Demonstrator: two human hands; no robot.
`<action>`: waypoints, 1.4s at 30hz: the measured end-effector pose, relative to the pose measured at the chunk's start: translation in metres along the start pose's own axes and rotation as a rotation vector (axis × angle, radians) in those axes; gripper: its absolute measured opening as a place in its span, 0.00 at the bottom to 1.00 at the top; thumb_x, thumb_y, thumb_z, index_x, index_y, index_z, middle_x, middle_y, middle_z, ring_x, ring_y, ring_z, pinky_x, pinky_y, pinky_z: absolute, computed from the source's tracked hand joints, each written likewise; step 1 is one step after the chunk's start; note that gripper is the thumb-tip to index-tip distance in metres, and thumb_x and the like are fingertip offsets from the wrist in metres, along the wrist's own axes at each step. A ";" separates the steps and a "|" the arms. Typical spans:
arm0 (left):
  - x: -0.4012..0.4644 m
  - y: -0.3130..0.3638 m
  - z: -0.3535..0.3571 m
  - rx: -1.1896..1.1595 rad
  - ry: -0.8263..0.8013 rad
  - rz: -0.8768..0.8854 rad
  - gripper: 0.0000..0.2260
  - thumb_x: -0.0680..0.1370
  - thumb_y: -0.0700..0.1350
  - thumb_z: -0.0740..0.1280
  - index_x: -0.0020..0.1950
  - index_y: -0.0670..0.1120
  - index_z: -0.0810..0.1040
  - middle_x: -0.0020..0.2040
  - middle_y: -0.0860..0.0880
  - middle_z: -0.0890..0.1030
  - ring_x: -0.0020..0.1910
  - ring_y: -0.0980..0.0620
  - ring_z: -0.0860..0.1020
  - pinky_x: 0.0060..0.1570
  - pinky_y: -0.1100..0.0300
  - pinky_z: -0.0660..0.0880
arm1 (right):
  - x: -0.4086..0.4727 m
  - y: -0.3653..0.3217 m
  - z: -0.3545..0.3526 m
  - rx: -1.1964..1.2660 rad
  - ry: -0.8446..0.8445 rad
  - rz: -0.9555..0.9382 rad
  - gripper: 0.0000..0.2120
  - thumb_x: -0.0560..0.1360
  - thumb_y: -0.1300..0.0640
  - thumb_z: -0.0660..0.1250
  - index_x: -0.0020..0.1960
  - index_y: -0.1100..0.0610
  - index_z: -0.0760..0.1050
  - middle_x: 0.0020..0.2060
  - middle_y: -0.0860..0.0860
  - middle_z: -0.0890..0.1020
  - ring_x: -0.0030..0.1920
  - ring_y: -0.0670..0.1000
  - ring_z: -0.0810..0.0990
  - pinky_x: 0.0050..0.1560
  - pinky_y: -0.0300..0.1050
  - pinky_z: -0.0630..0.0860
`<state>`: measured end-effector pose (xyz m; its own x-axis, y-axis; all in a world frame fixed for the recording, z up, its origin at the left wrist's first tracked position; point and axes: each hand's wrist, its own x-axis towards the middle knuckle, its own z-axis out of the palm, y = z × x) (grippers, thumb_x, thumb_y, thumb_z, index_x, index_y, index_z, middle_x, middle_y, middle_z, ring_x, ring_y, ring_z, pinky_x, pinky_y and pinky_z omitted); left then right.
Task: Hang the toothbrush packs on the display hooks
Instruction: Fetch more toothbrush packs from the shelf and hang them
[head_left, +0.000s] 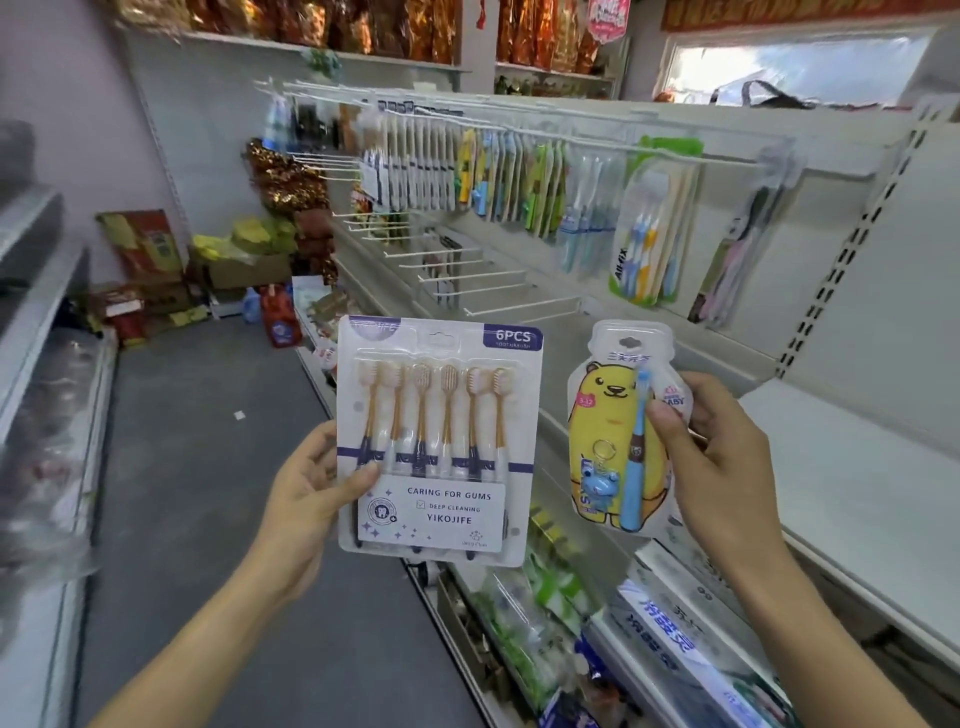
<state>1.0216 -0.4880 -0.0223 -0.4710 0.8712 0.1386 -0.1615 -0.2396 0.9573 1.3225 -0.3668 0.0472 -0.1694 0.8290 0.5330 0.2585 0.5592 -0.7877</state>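
Note:
My left hand (306, 501) grips the left edge of a white six-piece toothbrush pack (439, 441) with purple trim, held upright in front of me. My right hand (719, 457) holds a child's toothbrush pack (615, 431) with a yellow bear and a blue brush, pinched at its right side. Both packs are below the display hooks. Several bare white hooks (498, 283) jut out from the shelf back panel above the six-piece pack. Higher up, a row of hooks carries several hanging toothbrush packs (524, 182).
A white shelf (857, 499) runs along the right, with toothpaste boxes (670, 639) on the tier below. A grey floor aisle (197, 493) lies to the left, with cardboard boxes and goods (208, 270) piled at its far end. Another shelving unit (36, 364) lines the left.

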 end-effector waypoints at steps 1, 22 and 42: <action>0.015 0.000 -0.004 0.008 -0.010 0.003 0.21 0.72 0.35 0.70 0.65 0.42 0.75 0.58 0.41 0.83 0.55 0.42 0.83 0.51 0.51 0.83 | 0.012 0.006 0.009 0.010 0.008 0.003 0.04 0.82 0.57 0.64 0.54 0.53 0.77 0.43 0.46 0.84 0.42 0.48 0.83 0.43 0.57 0.79; 0.259 -0.018 -0.108 -0.036 -0.102 0.021 0.23 0.71 0.33 0.69 0.66 0.39 0.74 0.59 0.39 0.82 0.55 0.43 0.83 0.53 0.50 0.82 | 0.162 0.030 0.205 0.039 -0.006 0.056 0.05 0.81 0.60 0.64 0.53 0.53 0.77 0.44 0.45 0.85 0.43 0.46 0.83 0.43 0.47 0.79; 0.480 0.016 -0.282 -0.091 -0.305 -0.135 0.32 0.66 0.41 0.79 0.68 0.44 0.73 0.61 0.40 0.82 0.57 0.42 0.82 0.53 0.48 0.81 | 0.310 -0.031 0.403 -0.043 0.326 0.054 0.05 0.80 0.61 0.66 0.54 0.54 0.78 0.43 0.57 0.85 0.43 0.55 0.84 0.44 0.52 0.80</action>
<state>0.5487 -0.1941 -0.0123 -0.1618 0.9822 0.0951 -0.2874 -0.1391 0.9477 0.8787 -0.1253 0.1122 0.1570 0.8087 0.5669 0.3000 0.5078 -0.8075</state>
